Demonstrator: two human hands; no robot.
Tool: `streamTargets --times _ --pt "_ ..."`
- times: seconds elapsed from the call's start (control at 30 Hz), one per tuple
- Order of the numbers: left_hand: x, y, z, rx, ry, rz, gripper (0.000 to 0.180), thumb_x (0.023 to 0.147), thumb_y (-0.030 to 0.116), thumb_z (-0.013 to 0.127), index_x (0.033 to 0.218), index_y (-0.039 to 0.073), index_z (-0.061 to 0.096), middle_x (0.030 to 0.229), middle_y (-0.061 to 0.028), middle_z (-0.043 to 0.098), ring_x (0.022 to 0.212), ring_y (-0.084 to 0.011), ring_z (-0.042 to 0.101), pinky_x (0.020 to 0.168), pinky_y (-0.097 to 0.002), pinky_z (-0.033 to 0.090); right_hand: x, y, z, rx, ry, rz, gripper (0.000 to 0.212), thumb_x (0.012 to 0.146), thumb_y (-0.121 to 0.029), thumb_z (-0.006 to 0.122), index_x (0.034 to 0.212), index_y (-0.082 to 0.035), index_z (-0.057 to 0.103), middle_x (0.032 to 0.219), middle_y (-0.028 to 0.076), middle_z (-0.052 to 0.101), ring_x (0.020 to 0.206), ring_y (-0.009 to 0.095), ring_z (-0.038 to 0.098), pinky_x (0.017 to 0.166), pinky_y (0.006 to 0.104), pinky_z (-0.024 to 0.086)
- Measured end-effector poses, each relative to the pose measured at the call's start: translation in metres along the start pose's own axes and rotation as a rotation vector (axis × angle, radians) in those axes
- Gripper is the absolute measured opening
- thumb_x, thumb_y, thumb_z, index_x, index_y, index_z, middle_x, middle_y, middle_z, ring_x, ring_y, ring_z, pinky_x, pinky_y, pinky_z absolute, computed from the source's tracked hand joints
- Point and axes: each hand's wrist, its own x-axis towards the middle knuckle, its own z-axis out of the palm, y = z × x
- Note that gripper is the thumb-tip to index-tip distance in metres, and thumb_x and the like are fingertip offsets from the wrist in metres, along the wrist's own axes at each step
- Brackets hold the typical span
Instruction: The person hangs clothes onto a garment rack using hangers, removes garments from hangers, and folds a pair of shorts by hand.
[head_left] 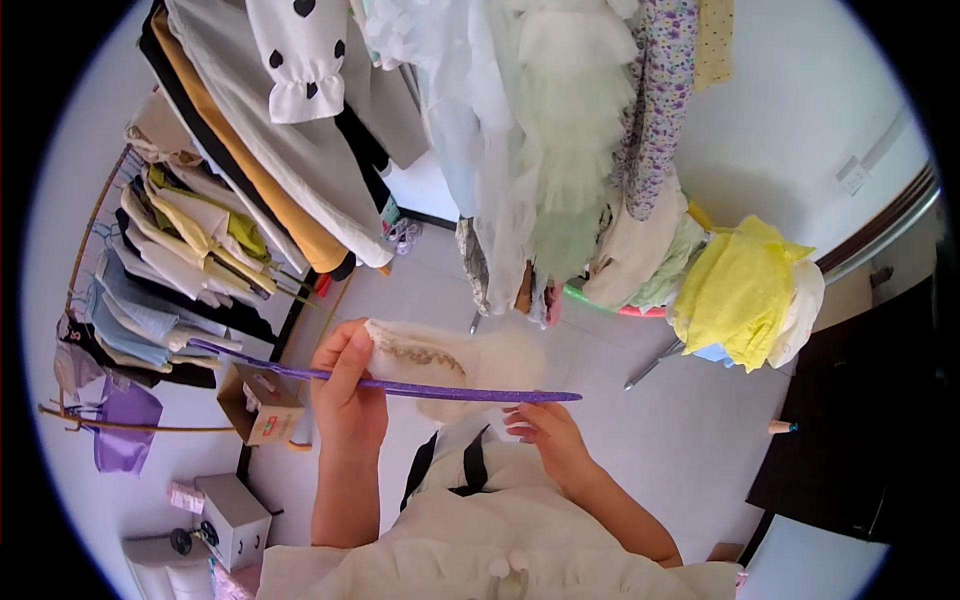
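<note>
My left hand (346, 385) is closed round a purple clothes hanger (450, 391) and the edge of a small cream garment (412, 345). The hanger lies almost level across my front, its hook end pointing left. A beaded or embroidered trim runs along the garment's band, and its sheer part hangs behind and below the hanger. Just under the hanger's right end is my right hand (548, 432), its fingers loosely bent and apart. Those fingertips come close to the hanger; whether they touch it or the sheer cloth is hard to see.
Pale tulle dresses (575, 150) and trousers (300, 160) hang ahead. Shirts fill a rack (100, 210) at left, above a cardboard box (262, 405) and a grey drawer unit (235, 520). Yellow cloth (735, 290) is piled at right, near a dark cabinet (850, 420).
</note>
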Motion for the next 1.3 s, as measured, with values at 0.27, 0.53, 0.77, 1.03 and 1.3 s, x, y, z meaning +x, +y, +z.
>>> streamTargets --times 0.27,0.53,0.77,1.03,1.3 --pt "-0.026 0.007 -0.005 -0.007 0.053 0.036 0.017 0.087 0.013 0.053 0.093 -0.002 0.058 0.085 -0.0046 0.060 0.080 -0.0100 0.054 0.076 -0.0235 0.040 0.002 0.000 0.021 0.000 -0.070 -0.128 0.016 0.085 -0.014 0.056 0.099 -0.005 0.057 0.095 0.004 0.059 0.090 0.012 0.054 0.080 0.0253 0.041" --pt "-0.043 0.019 -0.047 0.156 -0.018 -0.057 0.012 0.081 0.011 0.058 0.083 0.000 0.060 0.076 -0.0003 0.055 0.073 -0.0085 0.049 0.071 -0.0216 0.036 -0.001 -0.079 0.006 -0.073 -0.043 -0.318 0.010 0.084 -0.016 0.059 0.081 -0.007 0.059 0.072 -0.002 0.057 0.064 0.006 0.052 0.062 0.0215 0.042" --pt "-0.077 0.019 -0.089 0.308 -0.095 -0.127 0.013 0.079 0.012 0.062 0.076 0.000 0.062 0.071 -0.0006 0.054 0.068 -0.0087 0.046 0.064 -0.0220 0.035 -0.021 -0.088 0.044 0.073 -0.270 -0.430 0.014 0.084 -0.012 0.056 0.094 -0.003 0.059 0.087 0.003 0.062 0.080 0.010 0.057 0.079 0.0255 0.041" --pt "-0.118 0.017 -0.130 0.231 0.015 -0.153 0.013 0.081 0.013 0.061 0.080 0.000 0.064 0.075 -0.0031 0.057 0.068 -0.0112 0.050 0.062 -0.0246 0.040 -0.047 -0.067 0.085 -0.204 -0.375 -0.387 0.010 0.084 -0.010 0.054 0.092 -0.003 0.055 0.092 0.007 0.061 0.081 0.011 0.057 0.080 0.0249 0.042" --pt "-0.160 0.015 -0.160 0.251 0.070 -0.195 0.015 0.084 0.012 0.057 0.084 -0.001 0.063 0.078 -0.0042 0.057 0.072 -0.0119 0.054 0.061 -0.0235 0.046 -0.043 -0.012 0.106 -0.781 -0.194 -0.379 0.019 0.088 -0.018 0.048 0.099 -0.003 0.051 0.088 0.004 0.058 0.083 0.010 0.056 0.080 0.0267 0.044"
